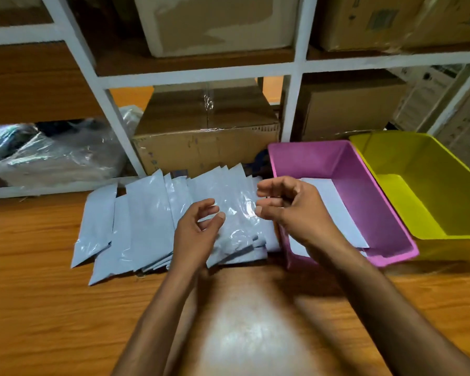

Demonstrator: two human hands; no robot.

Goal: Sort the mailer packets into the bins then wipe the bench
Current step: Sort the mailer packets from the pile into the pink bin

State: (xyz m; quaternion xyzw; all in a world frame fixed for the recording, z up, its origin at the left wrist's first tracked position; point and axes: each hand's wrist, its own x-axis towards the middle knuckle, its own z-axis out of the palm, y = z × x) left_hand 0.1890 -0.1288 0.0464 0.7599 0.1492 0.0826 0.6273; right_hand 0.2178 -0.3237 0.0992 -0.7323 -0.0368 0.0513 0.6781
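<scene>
Packets (152,221) fanned on bench (38,308), long axes toward shelf; one packet in pink bin (385,232), yellow bin (445,185) bare; left hand (194,232), right hand (291,207) half-curled, holding nothing.

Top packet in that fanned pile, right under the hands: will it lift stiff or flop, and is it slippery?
The top mailer packet is probably floppy: its surface shows creases and ripples. Its glossy film catches glare, so it likely slides easily off the overlapping mailer pile. It looks thin and flat, so probably light.
</scene>
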